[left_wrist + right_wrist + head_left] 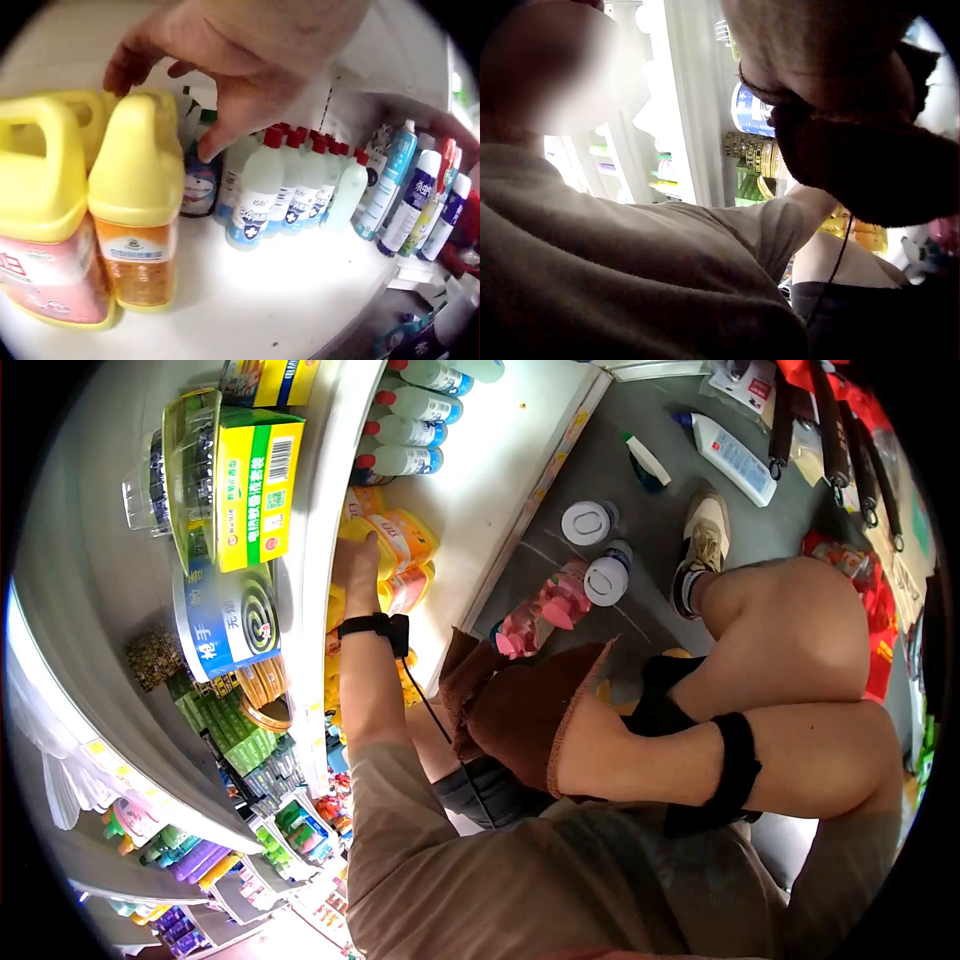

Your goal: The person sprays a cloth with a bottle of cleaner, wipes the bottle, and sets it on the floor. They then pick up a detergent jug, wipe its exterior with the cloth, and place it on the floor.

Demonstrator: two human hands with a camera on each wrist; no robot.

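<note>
Two hands: left point(232, 56) spreads empty over a jug point(136, 169); cloth point(515, 715) hides the right's grip.

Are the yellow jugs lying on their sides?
No, the left wrist view shows the yellow jugs standing upright on the white shelf.

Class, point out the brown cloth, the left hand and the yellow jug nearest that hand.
Brown cloth point(520, 715): head view, middle of the fabric.
Left hand point(244, 64): left wrist view, middle of the hand.
Yellow jug point(137, 187): left wrist view, its yellow body.
</note>
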